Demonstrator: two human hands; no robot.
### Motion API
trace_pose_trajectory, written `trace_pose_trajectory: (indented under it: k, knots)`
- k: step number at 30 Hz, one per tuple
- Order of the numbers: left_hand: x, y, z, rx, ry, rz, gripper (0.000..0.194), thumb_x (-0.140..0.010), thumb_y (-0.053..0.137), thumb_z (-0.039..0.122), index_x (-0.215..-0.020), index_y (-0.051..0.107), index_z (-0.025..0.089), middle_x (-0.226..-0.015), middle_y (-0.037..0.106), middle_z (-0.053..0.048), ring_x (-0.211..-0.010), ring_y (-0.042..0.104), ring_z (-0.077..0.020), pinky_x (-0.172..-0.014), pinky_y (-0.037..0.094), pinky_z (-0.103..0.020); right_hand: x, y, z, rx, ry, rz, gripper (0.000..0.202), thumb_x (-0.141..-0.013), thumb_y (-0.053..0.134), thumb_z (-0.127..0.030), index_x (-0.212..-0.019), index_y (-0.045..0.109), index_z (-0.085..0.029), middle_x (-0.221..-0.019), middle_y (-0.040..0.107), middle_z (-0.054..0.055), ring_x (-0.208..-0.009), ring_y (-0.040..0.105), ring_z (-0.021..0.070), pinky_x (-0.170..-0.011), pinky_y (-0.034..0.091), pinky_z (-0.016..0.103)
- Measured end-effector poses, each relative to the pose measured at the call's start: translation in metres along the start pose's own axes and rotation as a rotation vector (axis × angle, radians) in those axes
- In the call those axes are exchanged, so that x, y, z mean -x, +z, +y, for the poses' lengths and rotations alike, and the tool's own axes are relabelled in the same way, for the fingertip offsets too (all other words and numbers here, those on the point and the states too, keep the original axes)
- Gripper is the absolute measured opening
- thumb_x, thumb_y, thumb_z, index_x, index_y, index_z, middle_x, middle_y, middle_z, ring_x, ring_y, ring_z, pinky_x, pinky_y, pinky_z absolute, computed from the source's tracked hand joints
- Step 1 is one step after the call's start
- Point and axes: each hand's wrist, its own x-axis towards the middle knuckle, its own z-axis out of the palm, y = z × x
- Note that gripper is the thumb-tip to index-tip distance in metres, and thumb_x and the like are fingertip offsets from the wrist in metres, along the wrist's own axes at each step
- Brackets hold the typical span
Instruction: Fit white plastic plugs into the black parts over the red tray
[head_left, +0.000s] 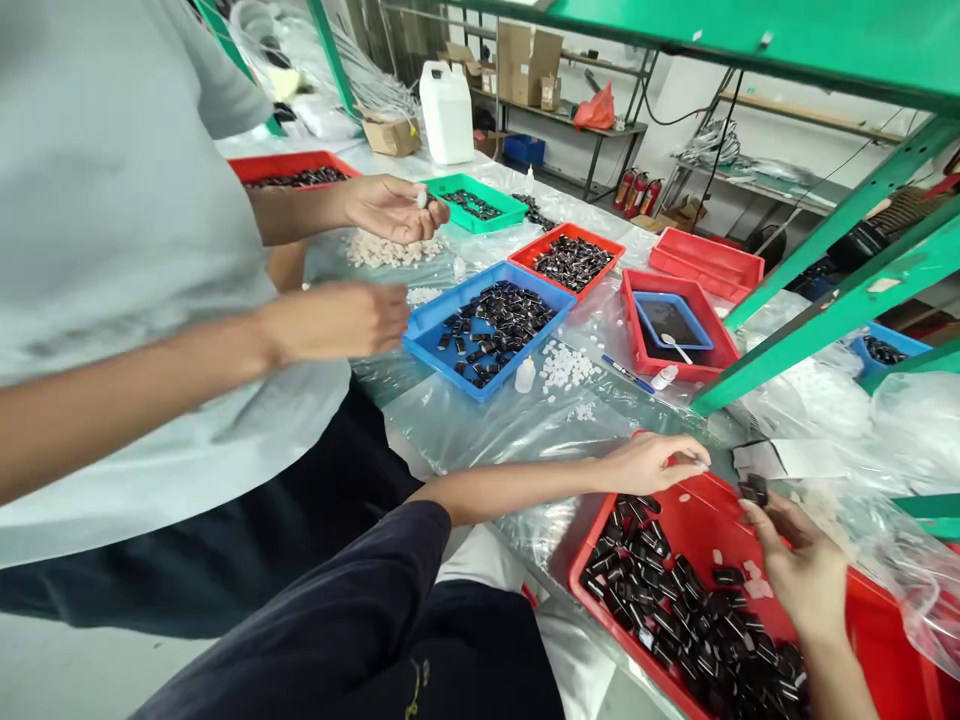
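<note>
My right hand (806,570) is closed in a pinch on a small black block (754,489), above the right side of a large red tray (600,535). Just left of it, my left hand (652,463) is over the tray's far edge. Its thumb and fingertips are pinched together on a small whitish piece (702,464), too small to make out well. Many glossy black blocks (675,610) fill the near part of the tray. A few pale flat pieces (756,580) lie on the tray's bare red floor.
A co-worker in a grey shirt (135,230) stands at left, both hands over the bench. Nearby are a blue tray (435,350) of black parts, white pieces (568,367), a blue pen (628,375) and nested trays (724,355). Green rack posts (847,300) and plastic bags flank the right.
</note>
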Motion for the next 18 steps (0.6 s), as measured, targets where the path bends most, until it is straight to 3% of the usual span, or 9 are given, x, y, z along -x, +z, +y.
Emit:
trace_pose_trajectory:
  k: [5,9,14,18]
  knots:
    - [0.004,0.003,-0.003,-0.023,0.124,0.040,0.023,-0.106,0.054,0.030,-0.117,0.068,0.015,-0.120,0.072,-0.009,-0.109,0.069,-0.0151,-0.094,0.052,-0.027,0.011,0.014,-0.020,0.102,-0.157,-0.182,0.050,-0.093,0.062,-0.063,-0.110,0.077,-0.019,-0.087,0.080,0.010,-0.072,0.078,0.0253,-0.059,0.063,0.030]
    - [0.005,0.004,-0.003,-0.046,0.114,-0.008,0.024,-0.106,0.055,0.031,-0.119,0.069,0.015,-0.117,0.073,-0.009,-0.099,0.069,-0.0131,-0.093,0.052,-0.027,0.013,0.014,-0.021,0.115,-0.184,-0.211,0.051,-0.094,0.059,-0.064,-0.110,0.078,-0.019,-0.089,0.080,0.009,-0.070,0.077,0.0243,-0.054,0.061,0.029]
    - [0.005,0.002,0.000,-0.062,0.084,-0.049,0.022,-0.105,0.057,0.031,-0.117,0.071,0.018,-0.123,0.073,-0.007,-0.111,0.068,-0.0139,-0.101,0.051,-0.028,0.013,0.012,-0.016,0.129,-0.188,-0.231,0.051,-0.094,0.059,-0.065,-0.111,0.078,-0.021,-0.087,0.080,0.009,-0.064,0.076,0.0242,-0.052,0.060,0.030]
    - [0.005,0.004,-0.002,-0.065,0.099,-0.032,0.023,-0.104,0.059,0.031,-0.117,0.072,0.018,-0.121,0.074,-0.008,-0.110,0.069,-0.0141,-0.101,0.051,-0.028,0.013,0.012,-0.018,0.139,-0.225,-0.240,0.047,-0.096,0.057,-0.063,-0.111,0.078,-0.023,-0.089,0.081,0.008,-0.062,0.075,0.0241,-0.057,0.061,0.032]
